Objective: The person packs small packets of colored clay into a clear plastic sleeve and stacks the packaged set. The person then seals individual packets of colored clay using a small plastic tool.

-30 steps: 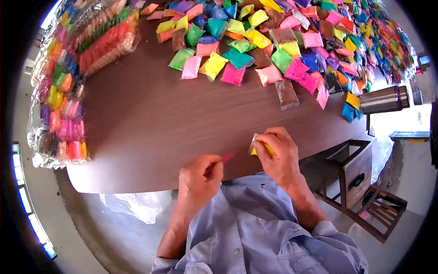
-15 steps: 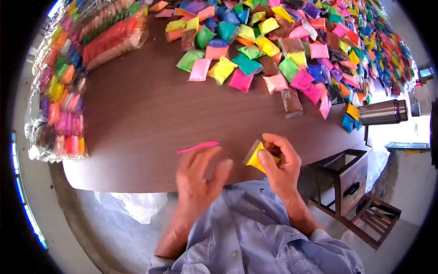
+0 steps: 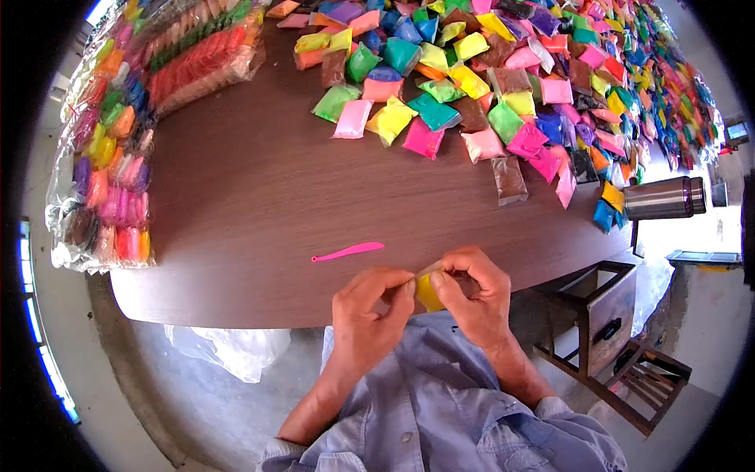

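Note:
Between my two hands, just over the near table edge, is a small yellow packet [image 3: 429, 294] in clear plastic film. My right hand [image 3: 474, 293] pinches its upper edge between thumb and fingers. My left hand [image 3: 374, 309] has its thumb and fingertips pressed together at the packet's left upper corner. The fingers cover most of the packet's edge. A pink plastic knife [image 3: 348, 252] lies flat on the table beyond my left hand, apart from it.
A heap of colourful packets [image 3: 425, 114] covers the far and right side of the brown table [image 3: 236, 212]. Bagged packets [image 3: 106, 181] line the left edge. A steel flask [image 3: 664, 197] lies at the right, above a wooden stool [image 3: 590, 322]. A plastic bag [image 3: 236, 350] lies below.
My left hand has moved right, away from the pink knife, and now grips the packet's corner. My right hand has turned the packet and brought it slightly left.

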